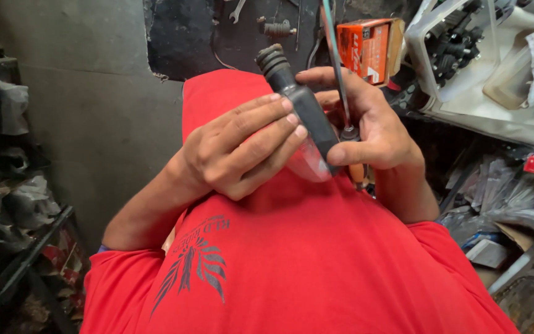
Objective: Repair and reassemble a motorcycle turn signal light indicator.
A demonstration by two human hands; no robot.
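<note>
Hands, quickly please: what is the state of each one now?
Left hand: closed on the black ribbed part, fingers wrapped over it.
Right hand: closed, grip on the same part and a thin cable.

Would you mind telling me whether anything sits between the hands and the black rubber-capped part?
Nothing visible does. The left hand and right hand both grip the black part directly, fingers wrapped on it; a thin cable runs beside it.

The black cylinder [301, 102] looks like matt rubber or plastic, ribbed at its top end, with a clear glossy plastic wrap [307, 164] at its lower end. The red shirt [316, 247] is soft matt cloth. The orange box [366, 46] is cardboard.
</note>
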